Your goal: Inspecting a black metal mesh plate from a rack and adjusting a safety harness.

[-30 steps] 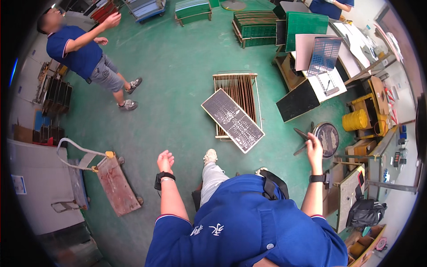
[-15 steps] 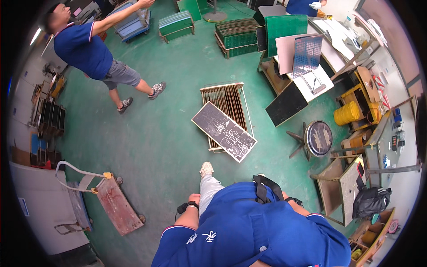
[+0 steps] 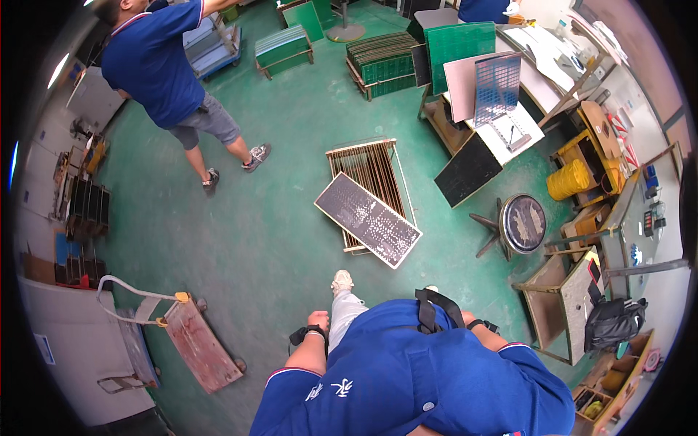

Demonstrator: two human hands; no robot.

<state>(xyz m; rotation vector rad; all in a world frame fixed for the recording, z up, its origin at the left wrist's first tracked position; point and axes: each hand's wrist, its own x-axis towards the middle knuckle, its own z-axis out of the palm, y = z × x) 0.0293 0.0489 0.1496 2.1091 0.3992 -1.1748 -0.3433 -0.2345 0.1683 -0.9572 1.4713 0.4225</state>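
Note:
My left hand (image 3: pixel 318 319) hangs beside my left thigh, its fingers curled in, with nothing visible in it. A black strapped device sits on that wrist. Of my right hand (image 3: pixel 468 317) only a sliver shows past my shirt, by my right hip; its fingers are hidden. Neither hand touches any object in sight. Ahead of my feet, a dark panel with a pale frame and many white specks (image 3: pixel 368 219) lies slantwise across a rack of upright brown-edged boards (image 3: pixel 373 166) on the floor.
A round stool (image 3: pixel 523 223) stands to the right, before a cluttered workbench (image 3: pixel 518 134). On the left is a flat trolley (image 3: pixel 200 345). A co-worker in blue (image 3: pixel 156 65) stands far left, one arm stretched out. Green board stacks (image 3: pixel 385 69) lie behind.
The co-worker at the far left has shifted right and upward in view, the outstretched hand leaving the picture. The floor scene has shifted slightly. My arms stay lowered by my sides.

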